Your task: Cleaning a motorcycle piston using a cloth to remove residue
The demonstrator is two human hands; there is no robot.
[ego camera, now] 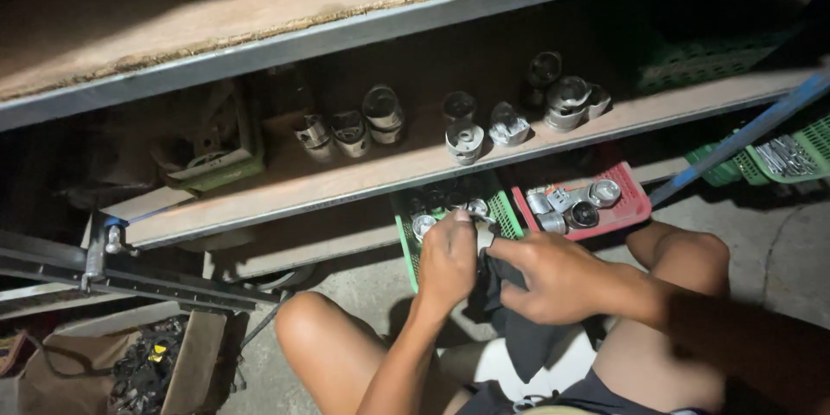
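From the head camera, both hands meet just in front of the green basket (506, 212), which sits on the floor under the lower shelf (363, 177). The left hand (447, 261) has its fingers curled closed around a small metal piston (482, 229), of which only a pale, shiny sliver shows between the two hands. The right hand (553, 277) pinches a dark cloth (519, 328) with its fingers closed on the fabric, pressing it against the piston; the cloth hangs down between the person's bare knees.

The green basket is a slotted plastic tray holding more grey metal parts. Just to the right of it lies a red plastic basket (635, 203), also slotted, with several round silvery pistons inside. Further right of it stand two more green baskets (808, 143), one filled with thin metal pieces. Above the green basket, the lower shelf carries a loose row of pistons (465, 140), dull silver with dark crowns. Far left of the basket, low on the floor, an open cardboard box (194, 359) holds dark oddments.
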